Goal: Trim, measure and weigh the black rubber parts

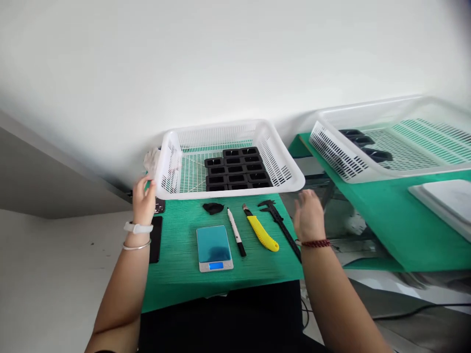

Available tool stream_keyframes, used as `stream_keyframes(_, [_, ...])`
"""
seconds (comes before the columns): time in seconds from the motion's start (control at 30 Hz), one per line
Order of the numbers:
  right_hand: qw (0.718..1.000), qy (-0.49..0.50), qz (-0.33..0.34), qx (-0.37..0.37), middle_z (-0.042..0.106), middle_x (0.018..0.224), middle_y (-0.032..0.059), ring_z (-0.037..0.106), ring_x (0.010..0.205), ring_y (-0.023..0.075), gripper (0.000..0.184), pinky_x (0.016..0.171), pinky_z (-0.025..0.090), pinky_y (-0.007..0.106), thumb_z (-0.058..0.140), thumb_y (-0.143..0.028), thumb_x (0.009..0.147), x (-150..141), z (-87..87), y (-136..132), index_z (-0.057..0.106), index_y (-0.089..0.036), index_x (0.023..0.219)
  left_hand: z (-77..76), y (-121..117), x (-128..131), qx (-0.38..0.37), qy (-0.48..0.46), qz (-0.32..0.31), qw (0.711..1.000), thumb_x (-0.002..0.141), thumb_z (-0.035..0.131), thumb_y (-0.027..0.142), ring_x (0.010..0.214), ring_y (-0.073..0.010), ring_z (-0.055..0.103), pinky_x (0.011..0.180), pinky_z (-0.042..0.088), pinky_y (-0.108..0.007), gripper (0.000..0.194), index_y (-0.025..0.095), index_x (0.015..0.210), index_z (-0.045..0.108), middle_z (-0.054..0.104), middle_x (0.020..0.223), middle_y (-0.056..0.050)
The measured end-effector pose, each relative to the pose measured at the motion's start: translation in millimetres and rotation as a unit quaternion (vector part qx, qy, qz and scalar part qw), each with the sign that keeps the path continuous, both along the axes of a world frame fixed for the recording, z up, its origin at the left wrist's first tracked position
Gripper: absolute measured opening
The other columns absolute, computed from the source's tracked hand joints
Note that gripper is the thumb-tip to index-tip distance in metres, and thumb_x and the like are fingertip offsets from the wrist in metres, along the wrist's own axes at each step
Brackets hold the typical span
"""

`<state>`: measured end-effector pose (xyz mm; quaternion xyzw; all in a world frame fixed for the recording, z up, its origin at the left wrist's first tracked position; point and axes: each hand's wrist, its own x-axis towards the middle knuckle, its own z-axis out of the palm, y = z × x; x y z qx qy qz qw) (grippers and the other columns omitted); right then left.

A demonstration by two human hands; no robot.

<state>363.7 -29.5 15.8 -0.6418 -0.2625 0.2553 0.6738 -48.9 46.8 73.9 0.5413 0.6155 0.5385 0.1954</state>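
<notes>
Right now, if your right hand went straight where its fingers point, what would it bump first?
Probably the white basket's near right corner, just past my right hand's fingertips, though depth is unclear.

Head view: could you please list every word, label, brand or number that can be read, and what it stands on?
No text can be read.
Scale: lit display, too small to read.
Pen: small marks, unreadable.
Caliper: too small and dark.

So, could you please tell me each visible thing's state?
White basket: upright, partly filled
Black pieces: in rows
Small scale: display lit
Yellow knife: lying flat, blade unclear
Marker: lying flat
Caliper: lying flat, opening unclear
Black slab: lying flat
Left hand: at basket's corner
Right hand: open, near basket
Far basket: upright, partly filled
</notes>
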Motion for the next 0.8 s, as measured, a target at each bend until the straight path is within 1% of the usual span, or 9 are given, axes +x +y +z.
stream_keyframes(0.07, [0.998, 0.049, 0.032, 0.007, 0.063, 0.117, 0.0081, 0.058, 0.118, 0.0212, 0.039, 0.101, 0.047, 0.048, 0.039, -0.053, 0.087, -4.4, 0.9, 11.9, 0.059, -0.022, 0.100, -3.7, 15.1, 9.2, -0.059, 0.122, -0.018, 0.991, 0.081, 0.061, 0.038, 0.130, -0.0306, 0.049, 0.114, 0.035, -0.047, 0.047, 0.014, 0.121, 0.058, 0.057, 0.132, -0.017])
stream_keyframes(0.13, [0.992, 0.110, 0.052, 0.030, 0.066, 0.116, 0.0047, 0.060, 0.116, 0.0172, 0.033, 0.104, 0.047, 0.041, 0.043, -0.049, 0.087, -10.8, 5.0, 19.9, 0.061, -0.024, 0.099, -8.0, 22.3, 18.7, -0.079, 0.190, -0.011, 0.979, 0.080, 0.062, 0.033, 0.136, -0.0342, 0.042, 0.115, 0.033, -0.050, 0.060, 0.010, 0.134, 0.049, 0.050, 0.140, -0.021])
stream_keyframes(0.2, [0.984, 0.158, 0.064, 0.050, 0.065, 0.120, 0.0007, 0.058, 0.118, 0.0136, 0.026, 0.108, 0.043, 0.037, 0.053, -0.039, 0.083, -15.8, 10.4, 24.0, 0.062, -0.026, 0.104, -12.6, 23.4, 23.6, -0.081, 0.231, 0.006, 0.969, 0.082, 0.056, 0.028, 0.138, -0.0357, 0.040, 0.116, 0.032, -0.051, 0.062, 0.007, 0.139, 0.044, 0.046, 0.144, -0.023])
stream_keyframes(0.27, [0.980, 0.178, 0.072, 0.052, 0.064, 0.124, -0.0021, 0.058, 0.119, 0.0122, 0.032, 0.108, 0.041, 0.035, 0.061, -0.029, 0.077, -18.0, 15.2, 25.0, 0.061, -0.029, 0.109, -16.9, 21.6, 23.0, -0.078, 0.251, 0.005, 0.965, 0.084, 0.050, 0.023, 0.140, -0.0351, 0.038, 0.117, 0.031, -0.051, 0.060, 0.005, 0.141, 0.042, 0.043, 0.146, -0.023])
stream_keyframes(0.37, [0.980, 0.175, 0.085, 0.047, 0.064, 0.125, -0.0049, 0.057, 0.119, 0.0115, 0.044, 0.106, 0.042, 0.034, 0.066, -0.021, 0.071, -18.1, 20.2, 23.7, 0.061, -0.033, 0.113, -22.1, 19.4, 16.7, -0.066, 0.253, -0.015, 0.965, 0.084, 0.043, 0.016, 0.143, -0.0321, 0.034, 0.120, 0.028, -0.048, 0.060, 0.005, 0.143, 0.040, 0.041, 0.150, -0.020])
stream_keyframes(0.5, [0.979, 0.174, 0.095, 0.052, 0.063, 0.125, -0.0064, 0.057, 0.119, 0.0112, 0.050, 0.106, 0.042, 0.032, 0.070, -0.018, 0.065, -19.7, 30.4, 21.7, 0.062, -0.034, 0.112, -27.8, 19.7, 9.4, -0.055, 0.241, -0.025, 0.969, 0.082, 0.039, 0.011, 0.144, -0.0296, 0.032, 0.122, 0.025, -0.045, 0.062, 0.004, 0.143, 0.040, 0.040, 0.151, -0.018])
stream_keyframes(0.57, [0.981, 0.161, 0.095, 0.050, 0.064, 0.125, -0.0053, 0.057, 0.119, 0.0118, 0.052, 0.105, 0.043, 0.032, 0.071, -0.018, 0.063, -23.6, 41.2, 20.8, 0.062, -0.033, 0.112, -31.4, 20.1, 5.8, -0.054, 0.228, -0.025, 0.972, 0.082, 0.037, 0.010, 0.144, -0.0290, 0.032, 0.123, 0.025, -0.045, 0.062, 0.004, 0.143, 0.040, 0.040, 0.151, -0.017])
stream_keyframes(0.67, [0.985, 0.116, 0.108, 0.066, 0.062, 0.128, -0.0007, 0.055, 0.121, 0.0142, 0.052, 0.106, 0.042, 0.034, 0.072, -0.019, 0.063, -33.9, 63.4, 19.2, 0.063, -0.029, 0.114, -38.8, 20.9, -1.8, -0.048, 0.197, -0.026, 0.979, 0.082, 0.037, 0.010, 0.144, -0.0279, 0.032, 0.123, 0.026, -0.045, 0.061, 0.007, 0.143, 0.041, 0.040, 0.151, -0.015])
stream_keyframes(0.8, [0.987, 0.033, 0.120, 0.105, 0.061, 0.130, 0.0024, 0.053, 0.123, 0.0163, 0.052, 0.115, 0.031, 0.040, 0.072, -0.021, 0.065, -50.8, 91.5, 17.8, 0.062, -0.025, 0.116, -49.5, 22.7, -14.7, -0.043, 0.152, -0.032, 0.987, 0.081, 0.038, 0.011, 0.142, -0.0271, 0.037, 0.122, 0.027, -0.045, 0.061, 0.010, 0.141, 0.044, 0.045, 0.148, -0.013])
